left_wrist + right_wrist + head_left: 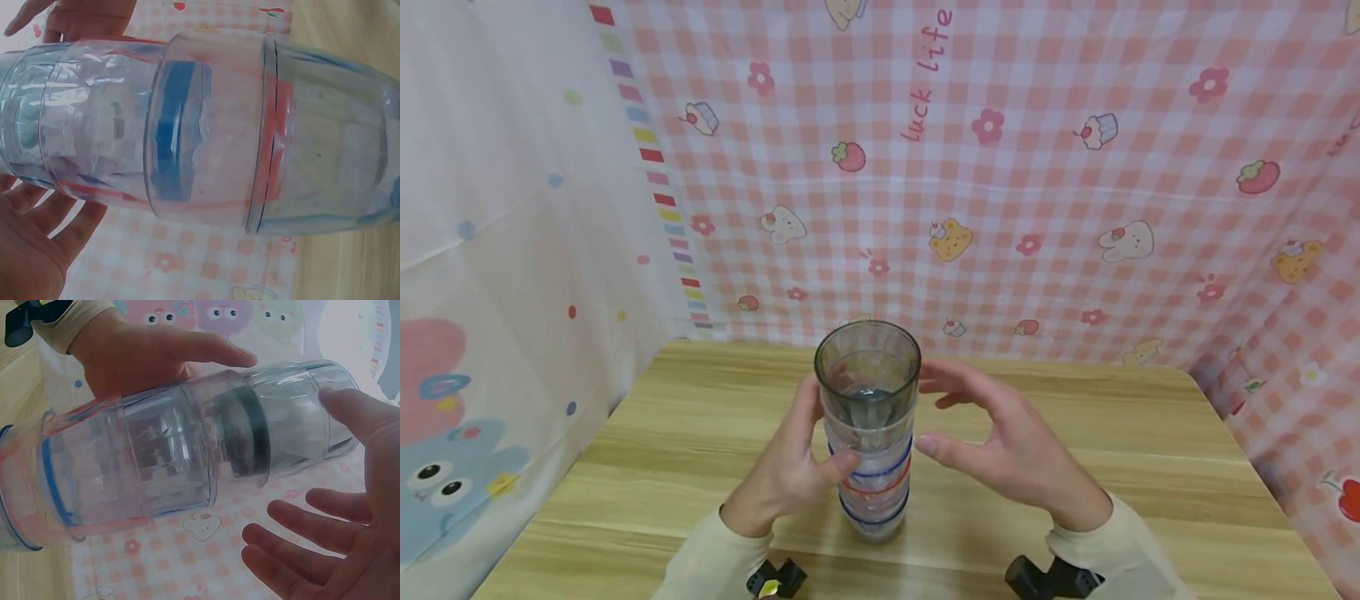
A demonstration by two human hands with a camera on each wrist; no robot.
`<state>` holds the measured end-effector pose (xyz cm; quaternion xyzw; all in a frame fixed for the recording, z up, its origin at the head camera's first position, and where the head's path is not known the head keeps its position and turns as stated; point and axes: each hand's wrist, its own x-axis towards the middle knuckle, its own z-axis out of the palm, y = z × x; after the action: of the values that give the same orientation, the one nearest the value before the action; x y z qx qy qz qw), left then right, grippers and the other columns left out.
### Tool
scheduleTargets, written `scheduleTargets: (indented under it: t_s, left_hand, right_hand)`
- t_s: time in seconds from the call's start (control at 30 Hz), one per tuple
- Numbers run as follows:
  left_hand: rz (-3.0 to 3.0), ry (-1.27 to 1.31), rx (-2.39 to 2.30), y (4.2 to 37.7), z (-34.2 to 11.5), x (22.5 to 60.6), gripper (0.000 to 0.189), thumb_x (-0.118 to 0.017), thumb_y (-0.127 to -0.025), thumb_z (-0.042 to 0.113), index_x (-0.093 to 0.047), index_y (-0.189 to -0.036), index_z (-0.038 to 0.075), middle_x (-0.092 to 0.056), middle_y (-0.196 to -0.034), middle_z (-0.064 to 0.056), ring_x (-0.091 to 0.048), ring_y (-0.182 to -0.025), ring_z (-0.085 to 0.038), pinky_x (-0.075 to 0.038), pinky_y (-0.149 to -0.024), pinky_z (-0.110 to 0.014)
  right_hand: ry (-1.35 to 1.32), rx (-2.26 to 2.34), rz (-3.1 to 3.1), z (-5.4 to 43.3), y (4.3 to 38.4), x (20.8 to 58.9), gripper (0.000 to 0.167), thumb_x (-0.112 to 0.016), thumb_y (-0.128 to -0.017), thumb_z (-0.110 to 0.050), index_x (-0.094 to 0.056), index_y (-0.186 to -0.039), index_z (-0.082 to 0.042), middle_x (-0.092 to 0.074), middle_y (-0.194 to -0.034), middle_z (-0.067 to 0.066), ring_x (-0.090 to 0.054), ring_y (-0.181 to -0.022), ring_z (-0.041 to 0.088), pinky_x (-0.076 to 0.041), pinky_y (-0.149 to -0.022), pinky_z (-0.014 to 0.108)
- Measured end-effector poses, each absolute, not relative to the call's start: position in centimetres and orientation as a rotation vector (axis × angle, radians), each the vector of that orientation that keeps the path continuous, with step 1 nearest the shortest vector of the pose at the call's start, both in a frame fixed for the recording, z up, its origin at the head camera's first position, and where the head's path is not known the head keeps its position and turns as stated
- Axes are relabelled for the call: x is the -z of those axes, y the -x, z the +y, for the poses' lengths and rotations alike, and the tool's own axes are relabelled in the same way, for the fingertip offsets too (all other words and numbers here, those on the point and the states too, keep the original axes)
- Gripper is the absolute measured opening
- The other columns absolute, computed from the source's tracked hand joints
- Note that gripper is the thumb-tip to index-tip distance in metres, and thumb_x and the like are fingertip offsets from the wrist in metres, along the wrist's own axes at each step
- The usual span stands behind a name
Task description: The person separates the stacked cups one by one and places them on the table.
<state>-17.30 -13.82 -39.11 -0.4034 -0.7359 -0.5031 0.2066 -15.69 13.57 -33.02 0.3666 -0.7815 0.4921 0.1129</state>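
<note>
Smoky grey marks the topmost cup [868, 417] of an upright stack [876, 502], standing on the table [1180, 500] between left hand [793, 475] and right hand [1011, 442]. The right hand, spread wide and apparently holding nothing, is just beside it; the left's relaxed fingers lie around it, contact hard to judge. The step appears to be steadying; the next move calls for gentle handling.

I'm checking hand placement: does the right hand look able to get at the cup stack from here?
Probably yes: the right hand is right beside the cup stack, its fingers spread, and nothing visible stands between them.
</note>
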Motion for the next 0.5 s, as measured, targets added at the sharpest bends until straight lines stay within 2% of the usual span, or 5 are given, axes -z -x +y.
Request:
scheduleTargets:
  t_s: [0.23,0.5]
  left_hand:
    - [-2.062,1.092,1.51,17.1,-13.4,39.1,0.096,-0.056,-0.101,0.071,-0.027,-0.165,0.007,-0.054,-0.152,-0.019,-0.054,-0.141,-0.024,-0.044,-0.121,-0.05]
    - [-2.046,1.094,1.634,17.0,-12.6,38.6,0.093,-0.066,-0.098,0.067,-0.029,-0.165,0.014,-0.051,-0.155,-0.015,-0.054,-0.14,-0.025,-0.046,-0.12,-0.048]
  right_hand:
    - [-1.133,-1.541,-2.196,12.8,15.8,32.6,0.07,-0.085,-0.089,-0.002,-0.055,-0.153,-0.005,-0.07,-0.144,0.014,-0.067,-0.129,0.016,-0.06,-0.102,0.035]
    - [-1.152,-1.637,-2.122,12.0,15.9,32.6,0.071,-0.083,-0.097,-0.019,-0.05,-0.158,-0.005,-0.065,-0.15,0.018,-0.065,-0.134,0.015,-0.056,-0.109,0.033]
